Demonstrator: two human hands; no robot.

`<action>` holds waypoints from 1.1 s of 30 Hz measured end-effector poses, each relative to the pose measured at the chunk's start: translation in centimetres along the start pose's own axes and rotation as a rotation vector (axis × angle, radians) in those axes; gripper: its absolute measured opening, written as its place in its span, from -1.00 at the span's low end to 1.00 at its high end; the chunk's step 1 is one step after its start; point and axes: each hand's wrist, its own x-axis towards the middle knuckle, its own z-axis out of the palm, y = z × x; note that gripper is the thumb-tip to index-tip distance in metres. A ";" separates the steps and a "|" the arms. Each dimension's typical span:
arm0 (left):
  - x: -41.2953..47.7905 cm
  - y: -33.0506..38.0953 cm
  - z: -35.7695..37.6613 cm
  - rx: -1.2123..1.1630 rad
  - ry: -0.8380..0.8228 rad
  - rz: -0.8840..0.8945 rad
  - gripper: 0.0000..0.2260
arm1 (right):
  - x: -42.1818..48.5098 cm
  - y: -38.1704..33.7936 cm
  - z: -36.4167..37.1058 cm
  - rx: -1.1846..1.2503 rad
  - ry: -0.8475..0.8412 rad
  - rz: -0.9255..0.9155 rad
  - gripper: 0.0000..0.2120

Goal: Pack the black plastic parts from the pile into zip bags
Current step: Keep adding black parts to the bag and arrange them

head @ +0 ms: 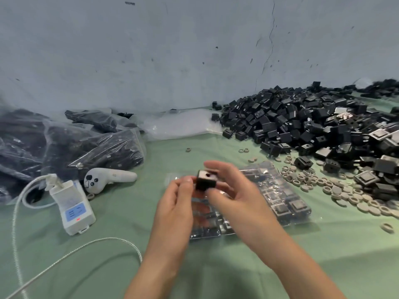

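My cloth (323,244) is plain green; parts (302,126) black; rings (336,189) beige; controller (116,176) white with black dots.

No text can be read. The white socket box (71,207) bears a blue label and the white controller (110,176) a small mark, both too blurred to read.

- I see a pale blue-grey wall (172,50) behind, scuffed, with a thin crack (271,39) running down it.
- A green cloth (323,266) covers the work surface.
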 end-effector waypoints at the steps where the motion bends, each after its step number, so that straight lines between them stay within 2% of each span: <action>1: -0.4 -0.1 -0.1 0.002 -0.035 -0.009 -0.73 | -0.2 0.2 0.5 -0.096 -0.032 -0.050 -0.56; 6: -1.0 -0.3 -1.9 -0.095 -0.104 -0.050 -0.62 | -0.7 0.3 1.1 -0.376 -0.129 -0.231 -0.51; 9: -0.7 -0.5 -2.8 -0.108 -0.054 -0.060 -0.67 | -0.8 0.5 1.1 -0.408 -0.153 -0.218 -0.55; 12: 0.2 -1.3 -4.4 -0.036 0.166 -0.028 -0.83 | -0.2 0.9 -0.5 -0.545 0.009 -0.168 -0.64; 15: 0.9 -1.7 -6.1 0.140 0.352 0.030 -0.81 | 0.9 1.4 -3.4 -0.785 0.231 -0.068 -0.76; 18: 1.4 -2.0 -7.1 0.133 0.446 0.012 -0.77 | 1.6 2.4 -6.0 -0.993 0.335 0.064 -0.81; 22: 2.2 -2.5 -7.5 0.072 0.457 -0.029 -0.76 | 2.1 3.7 -7.4 -1.175 0.341 0.164 -0.77; 33: 4.3 -3.6 -7.2 0.030 0.390 -0.109 -0.83 | 2.3 5.0 -6.7 -1.236 0.350 0.134 -0.72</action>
